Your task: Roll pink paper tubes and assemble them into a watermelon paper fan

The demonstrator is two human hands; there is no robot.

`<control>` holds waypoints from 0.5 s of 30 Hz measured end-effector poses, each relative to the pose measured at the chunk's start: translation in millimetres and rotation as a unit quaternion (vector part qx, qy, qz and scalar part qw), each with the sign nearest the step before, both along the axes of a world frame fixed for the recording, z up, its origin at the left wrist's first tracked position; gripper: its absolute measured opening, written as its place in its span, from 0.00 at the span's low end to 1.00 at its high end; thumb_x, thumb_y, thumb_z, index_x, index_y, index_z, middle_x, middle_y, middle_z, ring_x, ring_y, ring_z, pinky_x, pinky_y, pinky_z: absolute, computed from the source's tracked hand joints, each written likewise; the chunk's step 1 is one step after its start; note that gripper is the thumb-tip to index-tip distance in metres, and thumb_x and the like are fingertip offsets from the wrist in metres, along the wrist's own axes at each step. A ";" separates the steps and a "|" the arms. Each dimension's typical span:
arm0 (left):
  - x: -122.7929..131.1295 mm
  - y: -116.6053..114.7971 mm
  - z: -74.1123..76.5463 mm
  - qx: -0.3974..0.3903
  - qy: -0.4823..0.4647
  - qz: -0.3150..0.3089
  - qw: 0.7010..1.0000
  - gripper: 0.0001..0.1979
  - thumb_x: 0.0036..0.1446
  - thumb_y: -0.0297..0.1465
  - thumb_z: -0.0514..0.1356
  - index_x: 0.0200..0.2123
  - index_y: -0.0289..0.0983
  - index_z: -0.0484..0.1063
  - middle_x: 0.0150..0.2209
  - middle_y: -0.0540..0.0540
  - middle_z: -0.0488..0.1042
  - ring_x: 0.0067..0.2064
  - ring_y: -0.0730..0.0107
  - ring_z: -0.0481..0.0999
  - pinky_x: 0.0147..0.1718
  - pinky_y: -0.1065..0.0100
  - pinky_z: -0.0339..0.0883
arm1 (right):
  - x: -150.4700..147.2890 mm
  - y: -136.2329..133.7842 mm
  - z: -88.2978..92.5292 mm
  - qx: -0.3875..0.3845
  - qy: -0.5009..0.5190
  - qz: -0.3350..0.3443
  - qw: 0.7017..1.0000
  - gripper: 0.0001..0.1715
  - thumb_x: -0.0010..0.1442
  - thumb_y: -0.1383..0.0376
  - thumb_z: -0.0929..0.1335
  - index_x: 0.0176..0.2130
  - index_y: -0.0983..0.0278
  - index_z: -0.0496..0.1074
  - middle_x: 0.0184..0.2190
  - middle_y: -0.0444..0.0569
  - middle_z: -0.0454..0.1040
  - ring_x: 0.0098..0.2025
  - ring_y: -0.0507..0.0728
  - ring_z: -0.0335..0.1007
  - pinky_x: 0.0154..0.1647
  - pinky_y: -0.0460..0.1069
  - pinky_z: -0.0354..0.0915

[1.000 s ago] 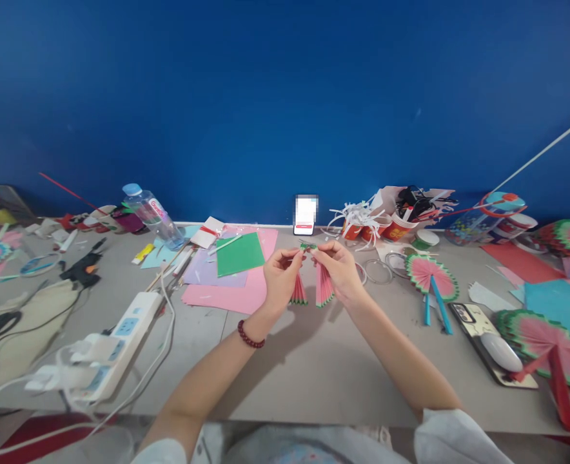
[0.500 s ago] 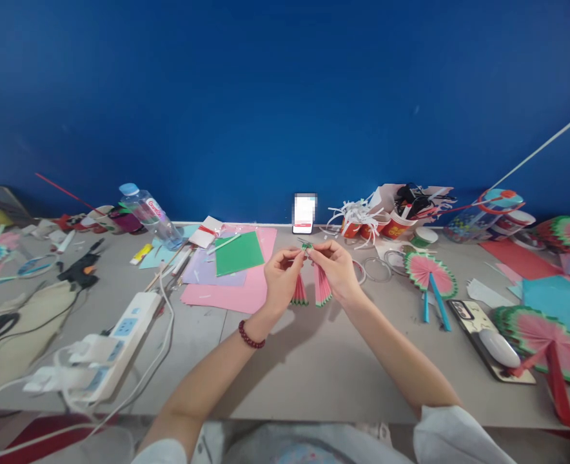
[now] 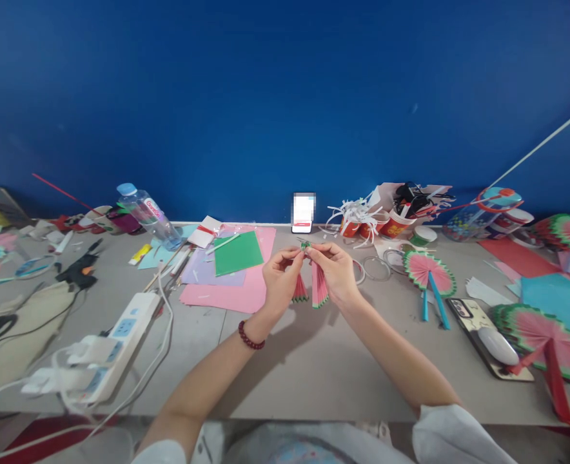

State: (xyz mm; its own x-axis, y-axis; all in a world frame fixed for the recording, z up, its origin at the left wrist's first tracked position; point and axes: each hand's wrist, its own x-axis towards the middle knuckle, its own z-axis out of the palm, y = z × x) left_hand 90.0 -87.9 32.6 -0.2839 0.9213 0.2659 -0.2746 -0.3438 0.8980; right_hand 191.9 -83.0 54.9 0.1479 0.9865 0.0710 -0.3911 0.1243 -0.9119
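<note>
Between my two hands, above the middle of the table, is a pleated pink paper fan [image 3: 319, 289] with green edges. Its folded ends hang down below my fingers in two bunches. My left hand [image 3: 283, 270] is closed, thumb and fingers pinching the fan's green top from the left. From the right, my right hand [image 3: 334, 269] pinches the same top, fingertips nearly meeting the left ones. A thin dark pointed piece sticks out above the fingertips; its kind is too small to tell. My fingers hide most of the pinched part.
A lit phone [image 3: 302, 212] leans on the blue wall. Left lie green paper [image 3: 239, 252], pink paper [image 3: 202, 298], a tilted plastic bottle [image 3: 152, 218], a glue gun [image 3: 78, 270] and a power strip [image 3: 126, 335]. Right are paper cups [image 3: 394, 225], a finished fan [image 3: 430, 274] and a mouse [image 3: 498, 347].
The right-hand bunch of the fan has swung slightly to the left. Both hands keep their pinch in nearly the same place; the view has shifted a little.
</note>
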 end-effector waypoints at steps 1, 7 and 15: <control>-0.3 0.1 -0.3 0.002 0.004 0.002 1.000 0.07 0.46 0.33 0.66 0.28 0.35 0.75 0.35 0.45 0.76 0.37 0.69 0.76 0.36 0.68 0.71 | -0.2 0.0 0.2 -0.004 -0.003 -0.003 1.000 0.12 0.40 0.62 0.77 0.26 0.63 0.74 0.26 0.44 0.77 0.30 0.52 0.73 0.36 0.49 0.68; -2.8 0.3 2.0 -0.016 0.013 -0.004 1.000 0.08 0.46 0.33 0.67 0.28 0.35 0.75 0.34 0.44 0.76 0.35 0.69 0.77 0.35 0.67 0.71 | 3.7 -0.4 2.8 -0.022 -0.059 0.004 0.998 0.12 0.42 0.61 0.76 0.29 0.63 0.76 0.26 0.45 0.77 0.25 0.50 0.70 0.30 0.49 0.67; -5.3 -4.8 20.5 -0.076 -0.024 -0.038 0.996 0.11 0.43 0.35 0.68 0.27 0.34 0.75 0.30 0.45 0.77 0.30 0.70 0.77 0.29 0.69 0.69 | 16.0 -6.2 8.5 0.004 -0.109 0.056 0.993 0.13 0.46 0.61 0.74 0.34 0.62 0.79 0.37 0.49 0.79 0.35 0.55 0.75 0.41 0.52 0.70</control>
